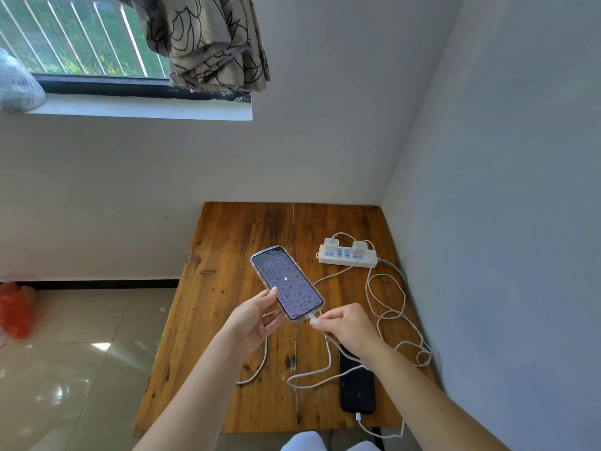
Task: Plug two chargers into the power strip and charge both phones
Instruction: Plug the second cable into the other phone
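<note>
Wooden table (pixel 227 320): two phones (pixel 287 283), two chargers (pixel 331 244).

White power strip (pixel 348 257) with blue sockets, black phone (pixel 357 387), brown wooden table (pixel 227 320), beige leaf-patterned curtain (pixel 208 43).

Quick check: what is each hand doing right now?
Left hand: holding the lit phone above the table.
Right hand: pinching the cable plug at the phone's bottom end.

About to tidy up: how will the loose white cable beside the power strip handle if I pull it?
The white cable is likely floppy: it lies in slack loops and tangles. Pulling could drag the black phone, since a connector sits in its near end. The power strip looks light and may slide.
</note>
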Demonstrator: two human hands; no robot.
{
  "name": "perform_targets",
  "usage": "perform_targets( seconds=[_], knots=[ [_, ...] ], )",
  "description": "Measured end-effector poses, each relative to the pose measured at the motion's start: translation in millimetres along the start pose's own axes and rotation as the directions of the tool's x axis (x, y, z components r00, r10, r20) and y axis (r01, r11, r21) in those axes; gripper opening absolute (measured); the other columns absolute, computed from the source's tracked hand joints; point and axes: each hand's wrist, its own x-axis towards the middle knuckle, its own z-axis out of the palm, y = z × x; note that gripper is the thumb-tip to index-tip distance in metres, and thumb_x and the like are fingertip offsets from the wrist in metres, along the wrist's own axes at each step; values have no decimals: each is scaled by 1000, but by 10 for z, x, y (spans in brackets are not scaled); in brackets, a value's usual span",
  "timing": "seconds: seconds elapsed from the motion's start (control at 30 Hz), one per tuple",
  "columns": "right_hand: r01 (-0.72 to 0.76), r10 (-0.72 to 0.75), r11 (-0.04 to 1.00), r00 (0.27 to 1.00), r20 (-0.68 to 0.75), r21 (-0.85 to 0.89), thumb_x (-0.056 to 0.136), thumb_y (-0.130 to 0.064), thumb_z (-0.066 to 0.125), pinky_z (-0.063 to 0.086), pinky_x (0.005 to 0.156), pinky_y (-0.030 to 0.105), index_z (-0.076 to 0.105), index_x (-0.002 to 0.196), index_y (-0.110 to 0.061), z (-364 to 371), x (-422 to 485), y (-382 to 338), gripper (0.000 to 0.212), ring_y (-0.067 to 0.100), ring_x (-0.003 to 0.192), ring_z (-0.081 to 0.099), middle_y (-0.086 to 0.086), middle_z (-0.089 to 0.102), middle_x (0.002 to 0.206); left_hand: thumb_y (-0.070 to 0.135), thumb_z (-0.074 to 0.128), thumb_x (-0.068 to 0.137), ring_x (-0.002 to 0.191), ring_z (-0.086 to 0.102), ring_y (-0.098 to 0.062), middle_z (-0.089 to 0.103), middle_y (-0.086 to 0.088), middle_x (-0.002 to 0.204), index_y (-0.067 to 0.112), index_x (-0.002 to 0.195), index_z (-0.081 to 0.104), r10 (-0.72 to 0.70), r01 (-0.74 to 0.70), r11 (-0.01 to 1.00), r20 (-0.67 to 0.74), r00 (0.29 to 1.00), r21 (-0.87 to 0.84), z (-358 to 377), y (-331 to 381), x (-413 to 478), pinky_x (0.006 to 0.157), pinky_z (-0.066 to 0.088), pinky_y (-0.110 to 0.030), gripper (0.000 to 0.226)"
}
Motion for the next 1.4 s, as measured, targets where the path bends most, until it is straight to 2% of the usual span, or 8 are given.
perform_targets(
  seconds=[0.27, 0.33, 0.6, 0.87, 1.0, 1.1, 1.27, 1.4],
  knots=[
    [1, -2, 1000, 1000, 17, 17, 82, -25, 71, 49, 71, 24, 76, 83, -14, -91, 27, 42, 12, 12, 84, 64, -3, 71, 80, 13, 60, 91, 73, 73, -21, 75, -13, 92, 9, 120, 61, -14, 14, 1000, -12, 1000, -5, 83, -42, 49, 55, 58, -25, 29],
    [-3, 3, 1000, 999, 34, 12, 83, -24, 70, 51, 75, 27, 76, 88, -12, -120, 37, 58, 14, 14, 85, 64, -1, 71, 82, 13, 59, 91, 72, 73, -21, 76, -12, 89, 8, 119, 62, -18, 18, 1000, -20, 1000, -5, 104, -54, 66, 53, 58, -24, 28],
    [-25, 25, 1000, 991, 128, 4, 86, -22, 67, 50, 73, 24, 73, 100, -11, -254, 92, 114, 19, 16, 89, 65, 2, 71, 91, 14, 59, 91, 78, 72, -23, 74, -15, 97, 7, 116, 63, -13, 13, 1000, -54, 998, -9, 188, -111, 103, 49, 57, -24, 26],
    [-61, 66, 998, 980, 189, -31, 84, -23, 69, 48, 71, 26, 73, 97, -12, -240, 188, 106, 17, 11, 77, 62, -4, 67, 79, 16, 58, 92, 87, 71, -23, 72, -15, 104, 10, 120, 61, 6, -7, 1000, -94, 996, -12, 134, -144, 117, 51, 58, -24, 28],
    [-81, 91, 995, 974, 209, -57, 84, -21, 69, 44, 58, 17, 73, 97, -12, -100, 270, 96, 16, 6, 68, 60, -7, 66, 74, 15, 59, 92, 95, 69, -25, 72, -14, 108, 12, 121, 60, -9, 5, 1000, -147, 989, -26, -23, -138, 196, 50, 56, -24, 30],
    [-102, 133, 986, 960, 248, -130, 84, -19, 68, 44, 61, 20, 72, 95, -12, 57, 358, 95, 13, 8, 72, 59, -6, 64, 77, 16, 59, 91, 96, 70, -26, 72, -13, 107, 13, 122, 60, -50, 48, 999, -164, 985, -16, -185, -89, 298, 51, 57, -25, 31],
    [-163, 256, 946, 905, 339, -279, 86, -8, 62, 58, 71, 27, 66, 86, -8, 344, 626, 67, 4, 14, 71, 65, 6, 66, 81, 16, 58, 92, 101, 67, -25, 70, -11, 113, 12, 127, 58, -104, 124, 989, -224, 969, 76, -465, 43, 617, 59, 55, -27, 35],
    [-116, 320, 855, 885, 338, -505, 88, -10, 58, 55, 64, 25, 62, 85, -15, 520, 864, 105, 8, 14, 70, 62, 5, 63, 80, 13, 54, 95, 106, 64, -26, 66, -13, 119, 10, 132, 53, -93, 152, 968, -276, 957, 201, -785, 340, 994, 70, 54, -32, 38]
  ],
)
